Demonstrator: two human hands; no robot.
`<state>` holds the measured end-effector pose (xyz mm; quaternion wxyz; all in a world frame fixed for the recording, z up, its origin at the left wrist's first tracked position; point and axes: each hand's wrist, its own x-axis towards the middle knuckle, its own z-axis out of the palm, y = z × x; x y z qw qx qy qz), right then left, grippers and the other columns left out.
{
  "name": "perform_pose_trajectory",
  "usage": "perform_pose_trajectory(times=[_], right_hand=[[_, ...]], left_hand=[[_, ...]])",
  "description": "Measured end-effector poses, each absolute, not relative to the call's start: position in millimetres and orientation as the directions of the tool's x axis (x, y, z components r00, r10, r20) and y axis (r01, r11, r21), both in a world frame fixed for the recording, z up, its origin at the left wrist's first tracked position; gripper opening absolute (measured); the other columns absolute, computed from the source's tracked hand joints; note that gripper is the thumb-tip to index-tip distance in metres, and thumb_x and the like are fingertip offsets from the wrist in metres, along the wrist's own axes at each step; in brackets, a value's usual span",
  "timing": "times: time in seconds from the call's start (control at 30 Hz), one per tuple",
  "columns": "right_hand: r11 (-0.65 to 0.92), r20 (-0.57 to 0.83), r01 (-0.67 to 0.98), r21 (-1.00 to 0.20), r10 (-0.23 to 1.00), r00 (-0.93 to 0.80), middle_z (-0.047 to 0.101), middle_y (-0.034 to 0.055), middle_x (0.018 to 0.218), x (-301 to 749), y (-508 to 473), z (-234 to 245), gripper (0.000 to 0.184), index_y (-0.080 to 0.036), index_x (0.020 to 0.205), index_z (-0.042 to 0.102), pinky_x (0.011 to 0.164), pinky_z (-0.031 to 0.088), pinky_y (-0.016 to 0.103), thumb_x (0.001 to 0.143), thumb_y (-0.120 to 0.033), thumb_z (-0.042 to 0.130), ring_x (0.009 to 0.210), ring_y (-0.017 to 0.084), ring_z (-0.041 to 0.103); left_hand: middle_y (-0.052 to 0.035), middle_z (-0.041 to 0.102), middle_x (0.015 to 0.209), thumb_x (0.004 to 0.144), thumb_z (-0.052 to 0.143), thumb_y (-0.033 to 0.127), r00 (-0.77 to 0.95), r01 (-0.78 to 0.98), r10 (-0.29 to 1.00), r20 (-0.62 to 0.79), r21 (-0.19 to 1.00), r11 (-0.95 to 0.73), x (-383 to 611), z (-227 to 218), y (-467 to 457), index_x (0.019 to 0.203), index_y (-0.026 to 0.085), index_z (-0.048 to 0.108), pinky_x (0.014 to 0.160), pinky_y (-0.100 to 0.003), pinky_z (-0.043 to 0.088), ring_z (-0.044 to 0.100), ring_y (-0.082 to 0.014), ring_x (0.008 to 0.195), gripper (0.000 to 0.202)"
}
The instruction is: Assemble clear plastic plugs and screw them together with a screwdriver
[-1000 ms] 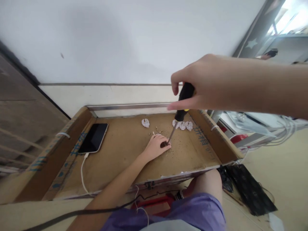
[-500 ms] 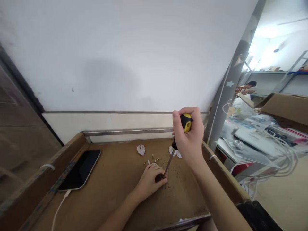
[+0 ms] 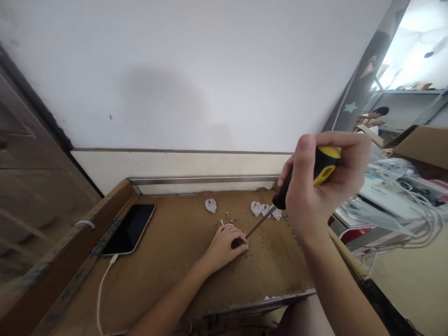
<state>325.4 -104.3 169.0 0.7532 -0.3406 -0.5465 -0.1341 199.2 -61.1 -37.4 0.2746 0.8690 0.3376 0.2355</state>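
My right hand (image 3: 322, 182) is closed round the black-and-yellow handle of a screwdriver (image 3: 261, 227). The screwdriver leans, its shaft running down to the left, and its tip is at my left hand. My left hand (image 3: 226, 245) rests on the brown work surface, fingers curled round a small dark piece (image 3: 237, 242). The fingers hide most of that piece, and a bit of white shows beside them. Just beyond lie several small brass-coloured pieces (image 3: 233, 219). A white scalloped part with metal pins (image 3: 210, 205) lies further back, and similar white parts (image 3: 255, 208) lie to the right.
A dark-screened phone (image 3: 129, 229) with a white cable (image 3: 101, 291) lies on the left. Raised wooden edges (image 3: 75, 242) flank the surface. Dark specks dot the board near my hands. At right are a cardboard box (image 3: 423, 147), tangled cables and a person (image 3: 376, 116) in the background.
My right hand has moved up and right, tilting the screwdriver much lower. The tip stays by my left hand, which keeps its hold. The camera view has shifted slightly, revealing more white parts.
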Motion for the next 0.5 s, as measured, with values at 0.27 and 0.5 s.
perform_pose_trajectory(times=[0.27, 0.5], right_hand=[[0.743, 0.893, 0.544, -0.390, 0.163, 0.418, 0.043, -0.0032, 0.061, 321.6, -96.3, 152.8, 0.013, -0.019, 0.077, 0.044, 0.043, 0.034, 0.022, 0.081, -0.023, 0.056, 0.047, 0.005, 0.040], [0.754, 0.880, 0.500, -0.426, 0.218, 0.421, 0.044, -0.0033, 0.060, 316.7, -98.9, 147.1, 0.012, -0.019, 0.078, 0.044, 0.044, 0.036, 0.021, 0.081, -0.022, 0.055, 0.048, 0.005, 0.040]], left_hand=[[0.0023, 0.067, 0.095, 0.079, 0.062, 0.035, 0.659, 0.470, 0.716, 0.231, 0.617, -0.632, 199.5, -42.2, -59.6, 0.084, 0.022, 0.061, 0.093, -0.034, 0.030, 0.055, -0.0172, 0.097, 0.014], [0.0018, 0.066, 0.093, 0.081, 0.059, 0.037, 0.663, 0.469, 0.705, 0.253, 0.593, -0.654, 198.8, -39.5, -61.2, 0.085, 0.022, 0.061, 0.092, -0.033, 0.031, 0.054, -0.0166, 0.095, 0.016]])
